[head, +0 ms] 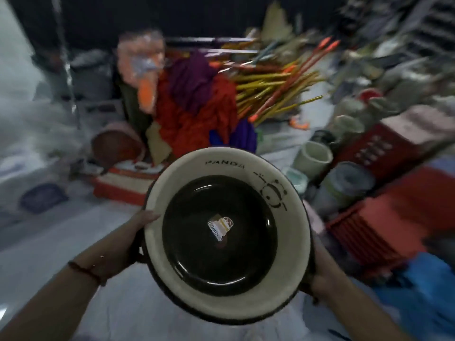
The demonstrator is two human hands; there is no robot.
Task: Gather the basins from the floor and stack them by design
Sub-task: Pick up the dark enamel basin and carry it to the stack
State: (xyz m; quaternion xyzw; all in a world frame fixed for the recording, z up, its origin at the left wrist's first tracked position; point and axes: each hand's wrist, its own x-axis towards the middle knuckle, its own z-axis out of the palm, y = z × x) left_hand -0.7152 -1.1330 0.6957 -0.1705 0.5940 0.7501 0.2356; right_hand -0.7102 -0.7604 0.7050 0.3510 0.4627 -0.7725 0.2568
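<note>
Basin of round plastic [229, 235], cream on its inner wall and glossy black on the bottom, is held up above the pale floor [73, 232] between both hands. "PANDA" and a line-drawn panda face are printed on the cream wall; a small sticker sits at the bottom's centre, its wording too blurred to read. The left hand [128, 242] has its grip clamped on the basin's left rim, the right hand [322, 276] clamped on its right edge. Beyond the basin lie blurred red crates [384, 217] and yellow-handled sticks [275, 92].
</note>
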